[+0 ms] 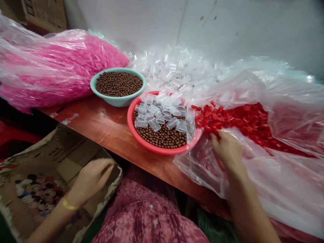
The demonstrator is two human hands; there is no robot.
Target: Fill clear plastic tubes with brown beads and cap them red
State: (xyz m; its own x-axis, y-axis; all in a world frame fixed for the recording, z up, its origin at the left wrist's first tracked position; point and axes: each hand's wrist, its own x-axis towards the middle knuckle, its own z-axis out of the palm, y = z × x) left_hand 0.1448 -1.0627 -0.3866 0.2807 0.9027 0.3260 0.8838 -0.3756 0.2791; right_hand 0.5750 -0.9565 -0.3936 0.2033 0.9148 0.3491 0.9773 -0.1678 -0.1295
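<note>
My right hand (227,148) reaches into an open clear plastic bag (278,175) and its fingertips touch a heap of small red caps (243,118); the fingers curl down, and whether they hold any cap is hidden. My left hand (92,177) hovers low over a torn cardboard box (37,189) with a cartoon print, fingers loosely bent and blurred. A red bowl (141,135) between the hands holds brown beads (164,136) with clear plastic cups (159,113) piled on top.
A teal bowl (117,99) of brown beads stands behind the red bowl on the wooden table (106,125). A big bag of pink pieces (50,67) fills the left. Loose clear cups (177,67) lie against the white wall. My pink patterned lap (152,216) is below.
</note>
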